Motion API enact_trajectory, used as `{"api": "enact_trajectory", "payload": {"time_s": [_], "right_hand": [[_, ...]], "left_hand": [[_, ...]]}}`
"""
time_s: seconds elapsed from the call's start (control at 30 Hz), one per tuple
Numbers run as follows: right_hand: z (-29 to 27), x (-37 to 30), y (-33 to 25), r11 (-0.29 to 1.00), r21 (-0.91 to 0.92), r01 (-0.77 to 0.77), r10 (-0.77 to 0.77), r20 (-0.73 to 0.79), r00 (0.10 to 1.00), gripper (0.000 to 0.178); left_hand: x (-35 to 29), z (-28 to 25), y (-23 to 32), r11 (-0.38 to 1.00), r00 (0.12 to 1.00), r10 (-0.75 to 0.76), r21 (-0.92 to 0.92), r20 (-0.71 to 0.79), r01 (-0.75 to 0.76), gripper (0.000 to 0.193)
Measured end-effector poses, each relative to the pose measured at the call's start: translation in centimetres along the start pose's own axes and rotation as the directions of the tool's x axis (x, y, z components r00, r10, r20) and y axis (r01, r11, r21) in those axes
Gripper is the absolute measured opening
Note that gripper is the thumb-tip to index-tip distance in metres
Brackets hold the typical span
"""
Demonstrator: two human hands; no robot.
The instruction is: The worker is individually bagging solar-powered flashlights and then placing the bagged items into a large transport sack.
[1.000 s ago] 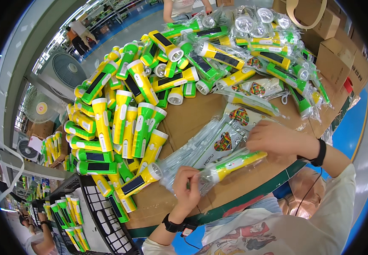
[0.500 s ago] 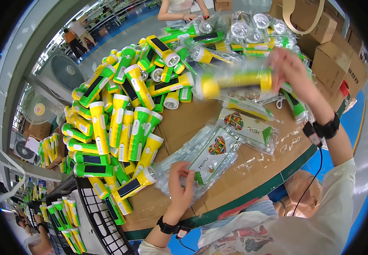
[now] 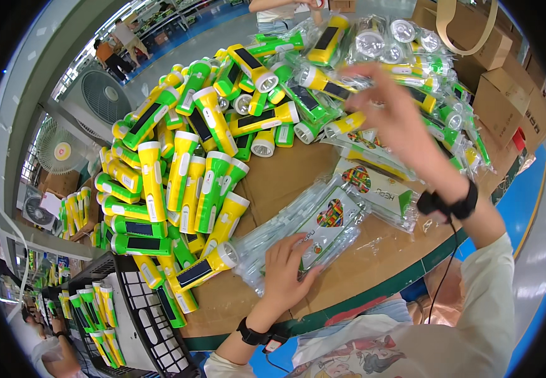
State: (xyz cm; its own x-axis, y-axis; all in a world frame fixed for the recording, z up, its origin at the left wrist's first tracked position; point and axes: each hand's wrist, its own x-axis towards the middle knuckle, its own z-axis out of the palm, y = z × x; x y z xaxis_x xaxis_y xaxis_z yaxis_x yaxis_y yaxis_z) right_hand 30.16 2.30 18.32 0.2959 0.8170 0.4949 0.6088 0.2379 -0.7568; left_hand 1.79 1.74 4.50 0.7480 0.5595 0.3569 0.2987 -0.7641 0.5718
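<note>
On the table (image 3: 374,264), bags (image 3: 311,223) underlie left hand (image 3: 285,271).

light is bright, right hand (image 3: 387,116) blurred, rim edges bent.

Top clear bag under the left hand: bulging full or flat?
Flat: no bulge lifts the top clear bag, which lies on the bag stack with the left hand on it.

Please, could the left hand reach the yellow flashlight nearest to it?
Probably yes: the left hand rests on flat plastic bags, and only these seem to lie between it and the yellow flashlight.
</note>
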Motion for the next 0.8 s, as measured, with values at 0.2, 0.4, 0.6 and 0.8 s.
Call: {"api": "enact_trajectory", "payload": {"time_s": [0.2, 0.4, 0.6, 0.8], "right_hand": [[4.4, -7.1, -2.8, 0.903, -0.167, 0.395, -0.075, 0.846, 0.529, 0.021], [9.3, -9.9, 1.2, 0.774, -0.245, 0.584, -0.180, 0.799, 0.574, 0.043], [8.0, -6.5, 4.2, 0.807, -0.343, 0.481, -0.231, 0.566, 0.791, 0.052], [8.0, -6.4, 8.1, 0.863, -0.208, 0.460, -0.235, 0.641, 0.731, 0.070]], "left_hand": [[-0.3, 1.0, -0.1, 0.985, 1.000, -0.016, 0.169, -0.007, 0.017, 0.064], [0.7, 0.2, -1.6, 0.968, 0.978, -0.145, 0.182, -0.149, 0.171, 0.075], [0.5, 0.1, -1.8, 0.966, 0.964, -0.193, 0.136, -0.183, 0.219, 0.079], [0.6, -0.1, -1.3, 0.972, 0.964, -0.083, 0.191, -0.253, 0.134, 0.062]]}}
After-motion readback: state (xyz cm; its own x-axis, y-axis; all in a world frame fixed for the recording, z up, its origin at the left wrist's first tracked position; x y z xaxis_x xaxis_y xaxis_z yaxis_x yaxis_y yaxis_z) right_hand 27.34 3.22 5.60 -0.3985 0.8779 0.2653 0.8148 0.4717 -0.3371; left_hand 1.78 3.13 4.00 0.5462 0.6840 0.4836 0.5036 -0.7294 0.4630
